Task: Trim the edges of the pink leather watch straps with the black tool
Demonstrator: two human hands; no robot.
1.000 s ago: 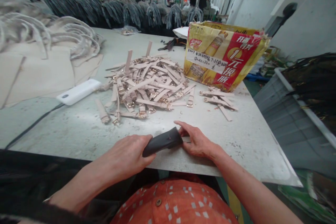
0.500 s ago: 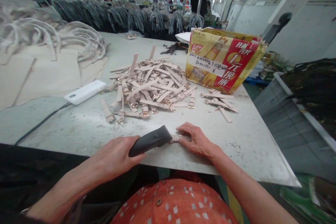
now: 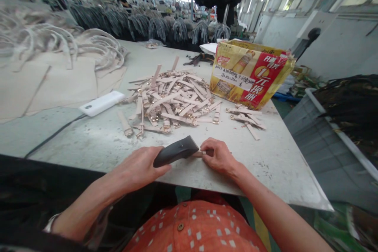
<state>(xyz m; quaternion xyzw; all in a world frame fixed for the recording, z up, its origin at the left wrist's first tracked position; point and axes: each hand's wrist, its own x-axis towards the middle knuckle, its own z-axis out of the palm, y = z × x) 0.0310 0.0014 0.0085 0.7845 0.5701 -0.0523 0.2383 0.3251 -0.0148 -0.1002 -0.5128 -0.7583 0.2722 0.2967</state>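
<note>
I have the left hand (image 3: 138, 167) around a black tool (image 3: 176, 152), the right hand (image 3: 220, 158) pinching one strap (image 3: 197, 154); between the big heap (image 3: 180, 98) and small cluster (image 3: 247, 118), I can't tell which is finished.

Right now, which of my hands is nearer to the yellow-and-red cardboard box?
Right. Your right hand, holding a beige strap, is in front of the cardboard box's left end; your left hand, gripping a black handheld tool, is farther left.
</note>
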